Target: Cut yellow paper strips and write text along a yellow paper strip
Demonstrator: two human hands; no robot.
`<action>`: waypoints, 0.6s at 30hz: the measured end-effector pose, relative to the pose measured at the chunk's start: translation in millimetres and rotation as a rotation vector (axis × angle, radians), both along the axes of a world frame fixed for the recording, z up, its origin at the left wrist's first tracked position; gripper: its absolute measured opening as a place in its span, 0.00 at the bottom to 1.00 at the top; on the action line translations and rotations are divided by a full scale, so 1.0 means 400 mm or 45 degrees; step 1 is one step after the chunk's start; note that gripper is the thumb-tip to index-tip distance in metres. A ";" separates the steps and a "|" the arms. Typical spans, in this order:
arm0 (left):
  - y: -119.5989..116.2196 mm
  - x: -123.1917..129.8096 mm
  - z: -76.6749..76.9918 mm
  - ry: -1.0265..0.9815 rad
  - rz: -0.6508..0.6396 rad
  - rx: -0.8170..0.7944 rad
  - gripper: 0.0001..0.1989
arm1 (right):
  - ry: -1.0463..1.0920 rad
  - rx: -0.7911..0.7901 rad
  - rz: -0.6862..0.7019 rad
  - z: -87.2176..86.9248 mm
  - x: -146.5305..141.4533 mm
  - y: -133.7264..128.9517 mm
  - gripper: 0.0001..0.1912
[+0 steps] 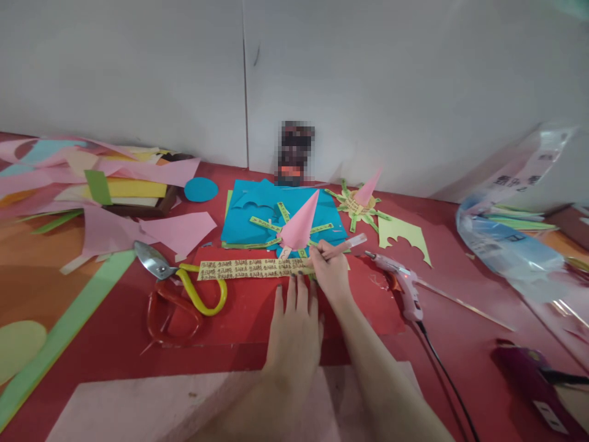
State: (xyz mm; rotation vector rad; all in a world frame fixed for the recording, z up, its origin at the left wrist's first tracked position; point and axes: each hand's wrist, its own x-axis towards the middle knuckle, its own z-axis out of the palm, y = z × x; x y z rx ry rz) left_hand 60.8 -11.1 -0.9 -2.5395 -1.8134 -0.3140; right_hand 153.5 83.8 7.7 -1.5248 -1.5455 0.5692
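Observation:
My right hand (330,270) grips a pen (350,244), its tip hidden by my fingers at the right end of a pale yellow paper strip (248,268). Rows of dark handwriting cover most of that strip. With fingers stretched out, my left hand (295,319) lies flat, its fingertips at the strip's lower edge. Both rest over a red sheet (239,319). Just beyond them, a pink paper cone (301,226) stands amid green written strips on blue paper (243,215).
Scissors (184,282) with red and yellow handles lie left of my hands. A pink glue gun (402,282) with a cord lies on the right. Behind are a second cone (368,190) and a pixelated phone-like object (294,153). Paper scraps (110,184) heap at left.

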 end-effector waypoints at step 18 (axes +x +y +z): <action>-0.009 -0.001 0.010 0.006 0.010 0.006 0.20 | 0.065 -0.038 0.008 -0.008 0.000 0.001 0.16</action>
